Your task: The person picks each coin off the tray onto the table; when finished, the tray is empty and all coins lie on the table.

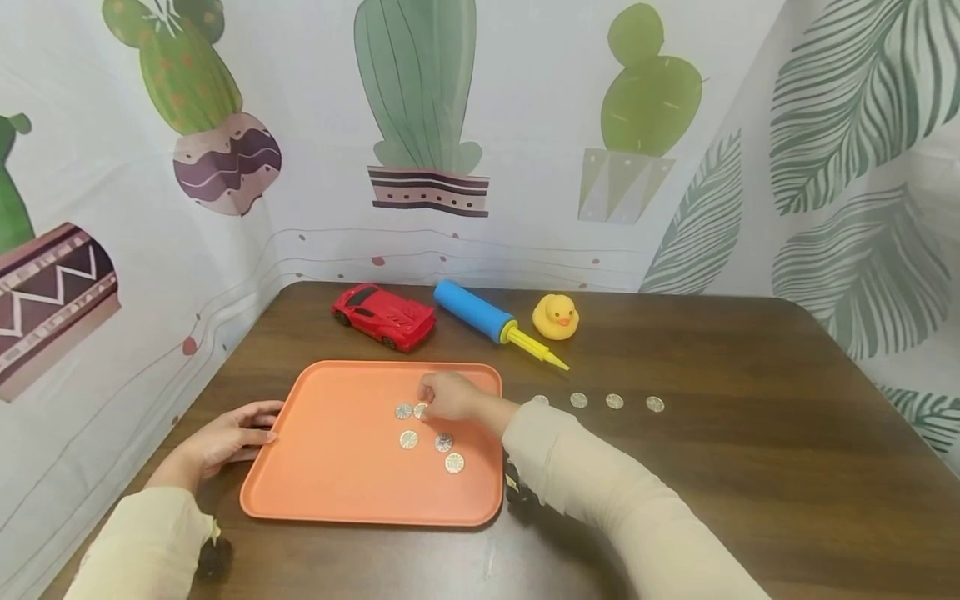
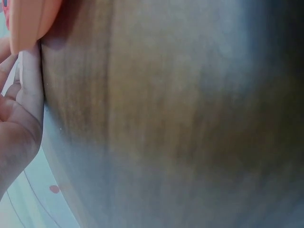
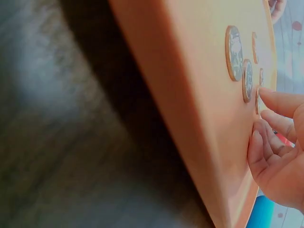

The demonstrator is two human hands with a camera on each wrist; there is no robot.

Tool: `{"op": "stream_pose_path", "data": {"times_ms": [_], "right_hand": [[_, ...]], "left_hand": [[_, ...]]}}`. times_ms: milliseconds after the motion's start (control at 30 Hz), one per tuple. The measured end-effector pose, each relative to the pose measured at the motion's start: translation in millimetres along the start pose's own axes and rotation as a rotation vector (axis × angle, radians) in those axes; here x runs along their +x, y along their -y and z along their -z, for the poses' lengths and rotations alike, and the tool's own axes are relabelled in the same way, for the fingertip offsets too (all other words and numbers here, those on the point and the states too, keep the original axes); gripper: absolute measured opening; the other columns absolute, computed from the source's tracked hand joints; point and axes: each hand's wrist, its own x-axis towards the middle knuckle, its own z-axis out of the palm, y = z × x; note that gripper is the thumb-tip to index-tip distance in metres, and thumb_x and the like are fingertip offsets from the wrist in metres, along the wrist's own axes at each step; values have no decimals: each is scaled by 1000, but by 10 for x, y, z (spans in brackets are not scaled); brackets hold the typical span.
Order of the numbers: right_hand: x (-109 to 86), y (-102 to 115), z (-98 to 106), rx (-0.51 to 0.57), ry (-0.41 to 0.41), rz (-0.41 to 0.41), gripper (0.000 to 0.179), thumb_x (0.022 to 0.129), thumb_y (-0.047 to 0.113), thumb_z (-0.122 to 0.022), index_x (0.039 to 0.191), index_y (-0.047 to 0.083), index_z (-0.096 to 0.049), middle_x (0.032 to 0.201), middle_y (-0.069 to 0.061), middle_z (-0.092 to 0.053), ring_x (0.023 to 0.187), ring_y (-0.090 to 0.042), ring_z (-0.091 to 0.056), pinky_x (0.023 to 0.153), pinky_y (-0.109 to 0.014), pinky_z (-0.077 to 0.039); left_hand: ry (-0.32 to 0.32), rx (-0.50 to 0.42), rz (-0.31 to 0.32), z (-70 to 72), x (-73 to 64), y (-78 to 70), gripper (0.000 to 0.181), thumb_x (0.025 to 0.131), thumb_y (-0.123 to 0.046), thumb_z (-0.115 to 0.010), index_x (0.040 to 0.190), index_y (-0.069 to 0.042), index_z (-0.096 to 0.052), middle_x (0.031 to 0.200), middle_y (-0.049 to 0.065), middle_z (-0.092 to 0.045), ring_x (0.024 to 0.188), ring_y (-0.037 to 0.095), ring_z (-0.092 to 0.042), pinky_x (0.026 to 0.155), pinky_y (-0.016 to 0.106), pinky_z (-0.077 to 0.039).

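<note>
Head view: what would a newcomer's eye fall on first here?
Probably the bright orange tray on the brown table, with five coins towards its right side. The left hand holds its left edge, while the right hand is at one coin. Behind it, left to right, sit a red toy car, blue-and-yellow pump and yellow duck.
</note>
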Motion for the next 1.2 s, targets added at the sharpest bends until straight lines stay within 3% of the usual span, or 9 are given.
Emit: {"op": "stream_pose_path", "data": {"times_ms": [200, 400, 667, 967, 1200], "right_hand": [[49, 24, -33, -99, 6, -15, 13, 72, 11, -67, 79, 9, -56, 70, 3, -50, 69, -11, -47, 65, -21, -39], [46, 47, -25, -119, 7, -55, 16, 72, 9, -67, 78, 10, -52, 70, 4, -50, 70, -11, -47, 67, -21, -40], [-17, 24, 10, 37, -42, -31, 13, 73, -7, -55, 76, 5, -53, 73, -1, -54, 70, -13, -47, 63, -21, -40], [-107, 24, 70, 130, -96, -44, 15, 74, -9, -48, 75, 5, -51, 70, 0, -52, 63, -11, -44, 54, -19, -37], [-271, 18, 165, 247, -134, -62, 11, 76, -4, -54, 74, 5, -50, 63, 0, -47, 57, -11, -43, 49, -19, -36]], "left_hand": [[3, 4, 3, 5, -1, -3, 64, 84, -11, -56, 131, 9, -17, 116, 23, -35, 88, 15, -53, 75, 36, -46], [0, 10, 1, -2, -4, -16, 64, 84, -10, -55, 131, 9, -17, 116, 23, -35, 88, 15, -53, 75, 36, -46], [4, 5, -1, 2, -2, -6, 64, 84, -10, -55, 131, 9, -17, 114, 22, -35, 88, 15, -53, 75, 36, -46], [2, 0, 2, -4, 0, -13, 64, 83, -10, -56, 131, 9, -17, 115, 22, -35, 88, 16, -53, 75, 36, -46], [1, -9, 1, -10, -1, -23, 64, 83, -8, -56, 131, 10, -16, 116, 23, -35, 87, 16, -54, 75, 36, -47]]}}
